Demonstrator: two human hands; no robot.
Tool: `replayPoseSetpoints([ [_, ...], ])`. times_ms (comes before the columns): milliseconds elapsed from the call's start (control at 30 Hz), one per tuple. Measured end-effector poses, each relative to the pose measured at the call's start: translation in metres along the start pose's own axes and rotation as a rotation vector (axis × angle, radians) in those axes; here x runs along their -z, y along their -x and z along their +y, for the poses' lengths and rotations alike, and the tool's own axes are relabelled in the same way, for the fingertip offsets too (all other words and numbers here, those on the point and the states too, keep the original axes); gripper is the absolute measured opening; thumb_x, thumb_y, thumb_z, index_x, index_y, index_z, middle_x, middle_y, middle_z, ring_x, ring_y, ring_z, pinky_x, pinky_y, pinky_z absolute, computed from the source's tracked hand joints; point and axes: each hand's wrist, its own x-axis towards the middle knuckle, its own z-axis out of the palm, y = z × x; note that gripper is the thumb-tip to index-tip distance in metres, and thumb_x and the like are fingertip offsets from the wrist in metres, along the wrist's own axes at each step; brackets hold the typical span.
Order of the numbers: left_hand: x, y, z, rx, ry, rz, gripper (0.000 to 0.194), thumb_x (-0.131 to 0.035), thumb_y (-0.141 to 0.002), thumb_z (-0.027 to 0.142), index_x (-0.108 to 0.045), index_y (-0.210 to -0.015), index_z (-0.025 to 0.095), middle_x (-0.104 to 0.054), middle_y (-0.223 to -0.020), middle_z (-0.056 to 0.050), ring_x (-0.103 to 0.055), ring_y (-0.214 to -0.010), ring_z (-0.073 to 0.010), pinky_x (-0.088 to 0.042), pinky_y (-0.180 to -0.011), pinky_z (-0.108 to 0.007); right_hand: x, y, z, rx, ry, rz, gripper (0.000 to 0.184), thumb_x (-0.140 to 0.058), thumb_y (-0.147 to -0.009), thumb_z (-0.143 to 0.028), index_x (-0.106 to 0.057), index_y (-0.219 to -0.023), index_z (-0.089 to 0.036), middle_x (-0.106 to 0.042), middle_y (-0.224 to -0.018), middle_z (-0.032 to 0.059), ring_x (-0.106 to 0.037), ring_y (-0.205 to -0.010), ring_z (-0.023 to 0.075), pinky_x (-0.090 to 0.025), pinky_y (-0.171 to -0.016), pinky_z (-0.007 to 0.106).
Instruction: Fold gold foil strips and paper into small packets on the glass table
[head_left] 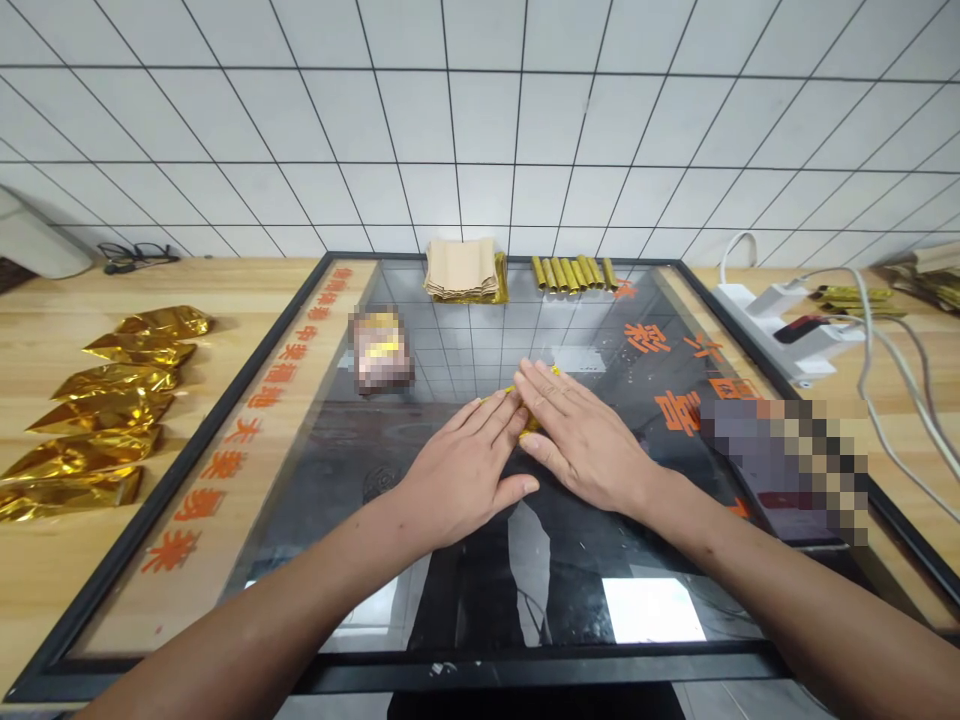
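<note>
Two flat open hands, left hand (461, 475) and right hand (585, 435), pressing gold foil (531, 425); six foil packets (101, 410) left.

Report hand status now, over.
Left hand and right hand flat over small gold foil piece. Gold foil rolls lined up further off, apart from hands.

"What sort of place was it?"

"A small workshop, I'd say. There were white tiles (480, 120) with dark grout up the wall, and a long pine desk (247, 275) ran beneath them."

"Nothing homelier?"

"No — gold foil packets (105, 410) were lined up in a row, a power strip (750, 318) sat trailing cables, and a black-framed glass panel (223, 400) with orange lettering was set into the work surface — all plain, working stuff."
</note>
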Motion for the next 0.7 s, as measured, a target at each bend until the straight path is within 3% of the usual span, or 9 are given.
replayPoseSetpoints([
  [200, -0.001, 0.000, 0.000, -0.002, 0.051, 0.019, 0.085, -0.035, -0.110, 0.069, -0.019, -0.174, 0.017, -0.027, -0.181, -0.015, -0.023, -0.169, -0.0287, -0.022, -0.136, -0.049, -0.005, -0.005, -0.006, -0.023, -0.022, -0.088, 0.079, -0.028, -0.115, -0.059, -0.032, -0.170, -0.003, -0.029, -0.177, 0.0202, -0.026, -0.167, 0.0277, -0.025, -0.136, 0.052],
  [333, 0.002, 0.007, -0.002, 0.002, 0.023, -0.026, 0.083, -0.032, -0.110, 0.069, -0.024, -0.173, 0.016, -0.026, -0.181, -0.015, -0.022, -0.169, -0.0291, -0.020, -0.137, -0.050, -0.009, -0.006, -0.003, -0.016, -0.008, -0.070, 0.078, -0.027, -0.115, -0.059, -0.033, -0.170, -0.005, -0.030, -0.177, 0.0188, -0.025, -0.167, 0.0275, -0.025, -0.136, 0.053],
  [700, 0.014, 0.061, 0.005, 0.100, -0.187, -0.095, 0.077, -0.022, -0.113, 0.066, -0.038, -0.168, 0.015, -0.034, -0.177, -0.012, -0.030, -0.167, -0.0273, -0.023, -0.136, -0.052, -0.025, -0.005, 0.002, 0.009, -0.008, 0.005, 0.077, -0.035, -0.112, -0.062, -0.044, -0.167, -0.010, -0.031, -0.176, 0.0173, -0.031, -0.165, 0.0312, -0.025, -0.136, 0.054],
])
